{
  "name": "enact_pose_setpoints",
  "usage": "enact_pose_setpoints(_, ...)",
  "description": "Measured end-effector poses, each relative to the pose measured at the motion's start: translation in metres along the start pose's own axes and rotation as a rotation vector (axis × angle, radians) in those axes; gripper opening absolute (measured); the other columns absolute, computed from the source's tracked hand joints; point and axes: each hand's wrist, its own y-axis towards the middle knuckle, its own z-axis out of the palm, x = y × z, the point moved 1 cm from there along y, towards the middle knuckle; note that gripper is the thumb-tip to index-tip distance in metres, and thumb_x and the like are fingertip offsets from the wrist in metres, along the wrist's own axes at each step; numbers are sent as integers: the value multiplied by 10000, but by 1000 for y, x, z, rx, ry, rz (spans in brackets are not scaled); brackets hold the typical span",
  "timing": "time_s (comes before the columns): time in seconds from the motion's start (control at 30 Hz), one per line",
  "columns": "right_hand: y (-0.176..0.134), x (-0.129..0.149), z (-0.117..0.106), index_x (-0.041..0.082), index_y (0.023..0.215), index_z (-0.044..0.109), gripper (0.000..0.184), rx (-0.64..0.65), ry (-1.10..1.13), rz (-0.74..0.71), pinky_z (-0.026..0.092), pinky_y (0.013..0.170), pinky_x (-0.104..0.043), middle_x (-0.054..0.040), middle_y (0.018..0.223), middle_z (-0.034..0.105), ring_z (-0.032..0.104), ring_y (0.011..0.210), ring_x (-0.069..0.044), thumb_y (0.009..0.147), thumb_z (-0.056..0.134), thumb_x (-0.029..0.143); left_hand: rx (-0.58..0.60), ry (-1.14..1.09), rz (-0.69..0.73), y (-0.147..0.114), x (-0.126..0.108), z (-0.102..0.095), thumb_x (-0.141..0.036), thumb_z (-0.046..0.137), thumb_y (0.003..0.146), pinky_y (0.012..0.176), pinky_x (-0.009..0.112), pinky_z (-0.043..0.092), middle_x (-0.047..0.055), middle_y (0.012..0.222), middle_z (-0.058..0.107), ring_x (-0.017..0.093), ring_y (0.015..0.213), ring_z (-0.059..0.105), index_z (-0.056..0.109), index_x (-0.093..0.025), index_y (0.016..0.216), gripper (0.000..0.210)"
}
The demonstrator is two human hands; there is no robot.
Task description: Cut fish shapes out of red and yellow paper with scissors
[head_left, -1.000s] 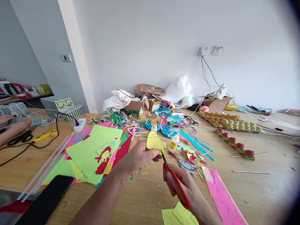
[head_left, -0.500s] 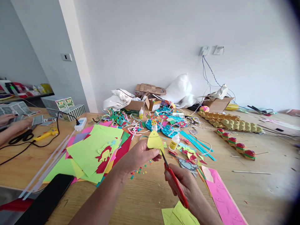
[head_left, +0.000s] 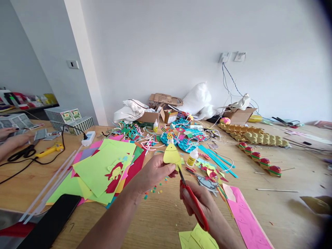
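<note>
My left hand [head_left: 161, 168] pinches a yellow paper fish cutout [head_left: 171, 154] between thumb and fingers, its rounded end up and pencil lines on it. Wrapped around the red handles of a pair of scissors [head_left: 195, 204] is my right hand [head_left: 201, 200]; the blades meet the paper's lower edge beside my left thumb. Below my hands, yellow paper pieces [head_left: 194, 239] with drawn outlines lie at the table's front. Close by on the right are a grey-blue fish cutout [head_left: 208, 184] and a white glue bottle [head_left: 192, 157].
Coloured paper sheets [head_left: 94, 173] are stacked at left, near a black phone [head_left: 50, 221] and a yellow glue gun [head_left: 50, 150]. A pink strip [head_left: 249, 214] and painted egg-carton pieces [head_left: 259, 158] lie right. Another person's hand [head_left: 19, 140] shows far left.
My right hand and the scissors have shifted very slightly left along the yellow paper. A blurred brownish object has appeared at the right edge. The left hand keeps its hold.
</note>
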Motion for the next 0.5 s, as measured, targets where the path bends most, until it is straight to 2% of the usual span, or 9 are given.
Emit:
enact_pose_setpoints(0.2, 2, -2, 1, 212, 583, 362, 334, -30, -21, 30, 249, 399, -203, 66, 464, 337, 338, 410, -89, 827, 397, 437, 11, 6, 7, -1, 1, 0, -233, 502, 768, 639, 244, 439, 20, 704, 577, 113, 651, 525, 605, -126, 733, 152)
enact_pose_setpoints(0.5, 1, 2, 0, 221, 542, 305, 348, -95, -143, -45, 258, 388, -209, 56, 477, 297, 349, 425, -97, 810, 407, 417, 23, -11, -10, -1, 4, -2, -259, 512, 769, 653, 246, 438, 19, 726, 577, 113, 664, 519, 609, -132, 777, 160)
